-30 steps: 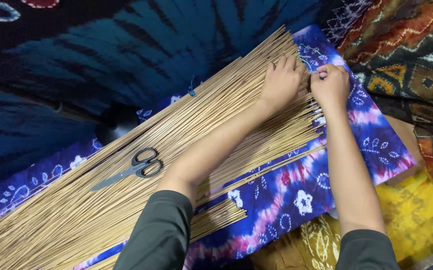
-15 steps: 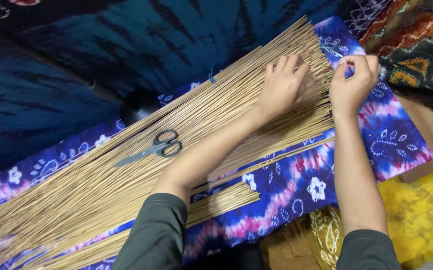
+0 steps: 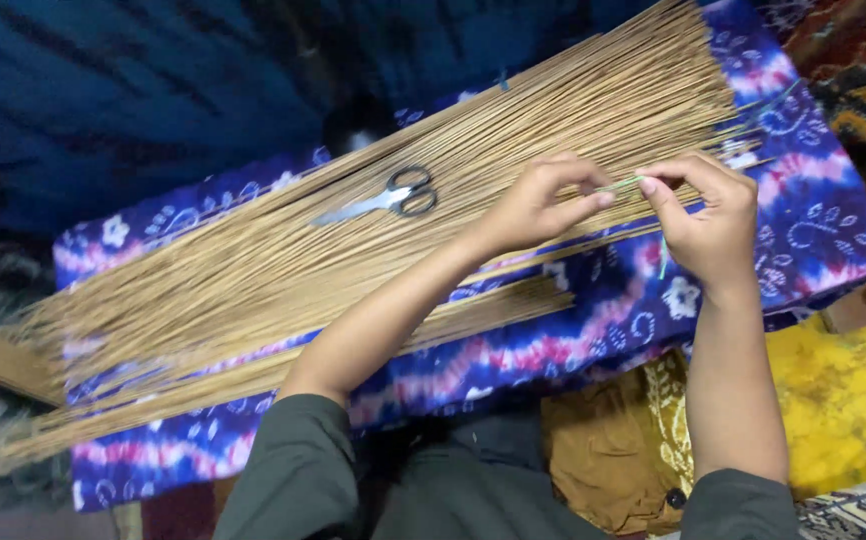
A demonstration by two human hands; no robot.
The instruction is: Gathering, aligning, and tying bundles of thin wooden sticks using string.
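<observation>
the left hand (image 3: 538, 205) and the right hand (image 3: 708, 215) meet fingertip to fingertip over the thick end of a wide fan of thin tan sticks (image 3: 373, 240), both pinching a thin green string (image 3: 625, 183) stretched between them, its loose end hanging below the right hand. the sticks lie loose and spread across a purple and white tie-dye cloth (image 3: 813, 235), so the binding looks barely begun. grey scissors (image 3: 385, 199) rest on the sticks, well apart from the left hand.

No packages, labels, signs, screens.
</observation>
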